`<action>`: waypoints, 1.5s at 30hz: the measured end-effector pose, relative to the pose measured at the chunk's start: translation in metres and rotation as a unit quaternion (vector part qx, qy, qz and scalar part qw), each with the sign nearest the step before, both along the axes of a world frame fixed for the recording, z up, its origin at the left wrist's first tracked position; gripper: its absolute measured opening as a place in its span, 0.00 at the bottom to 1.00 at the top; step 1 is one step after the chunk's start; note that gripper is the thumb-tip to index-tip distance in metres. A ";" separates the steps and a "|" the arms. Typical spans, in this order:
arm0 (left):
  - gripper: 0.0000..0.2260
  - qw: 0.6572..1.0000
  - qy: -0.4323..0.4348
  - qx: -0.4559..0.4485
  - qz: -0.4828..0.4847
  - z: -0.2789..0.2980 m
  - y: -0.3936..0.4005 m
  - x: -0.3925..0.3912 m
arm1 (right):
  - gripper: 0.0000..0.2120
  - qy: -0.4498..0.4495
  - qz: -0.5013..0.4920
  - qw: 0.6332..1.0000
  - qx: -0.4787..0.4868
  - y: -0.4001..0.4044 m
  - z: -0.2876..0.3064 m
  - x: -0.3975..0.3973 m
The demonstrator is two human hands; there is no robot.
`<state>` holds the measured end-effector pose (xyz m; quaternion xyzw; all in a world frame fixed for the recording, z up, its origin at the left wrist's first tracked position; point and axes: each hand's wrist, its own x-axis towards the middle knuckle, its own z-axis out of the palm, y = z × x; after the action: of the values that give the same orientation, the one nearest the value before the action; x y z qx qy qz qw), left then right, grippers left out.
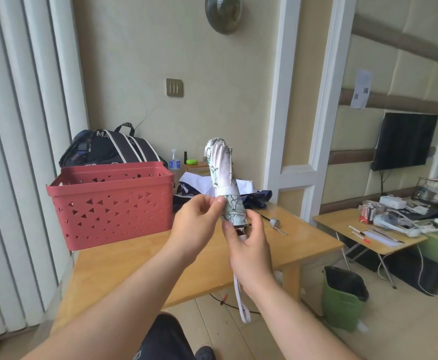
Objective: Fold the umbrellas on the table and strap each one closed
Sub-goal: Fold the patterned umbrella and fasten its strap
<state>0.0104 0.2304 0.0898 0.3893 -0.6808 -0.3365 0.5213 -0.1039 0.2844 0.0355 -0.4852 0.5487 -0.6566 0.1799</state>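
A folded white umbrella with a green pattern [221, 175] is held upright above the wooden table [134, 258]. My right hand [249, 245] grips its lower end near the handle, and a white wrist loop [241, 300] hangs below. My left hand [197, 219] pinches the white closing strap [227, 190] that wraps the canopy. A second umbrella, dark blue and white [251, 194], lies unfolded on the table behind, and its silver handle [274, 222] rests on the tabletop.
A red perforated basket [111, 203] stands on the table's left, a black backpack [108, 149] behind it. A water bottle [174, 162] is at the back. A green bin [342, 297] and a cluttered side table [363, 229] are on the right.
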 end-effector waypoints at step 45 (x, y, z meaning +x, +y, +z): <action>0.12 0.996 0.007 0.020 -0.085 -0.007 0.023 -0.005 | 0.16 -0.244 0.189 0.951 0.029 0.023 -0.003 -0.001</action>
<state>0.0053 0.2534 0.0823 0.3376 -0.7009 -0.3959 0.4879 -0.1048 0.3075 0.0325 -0.3995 0.4049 -0.6928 0.4432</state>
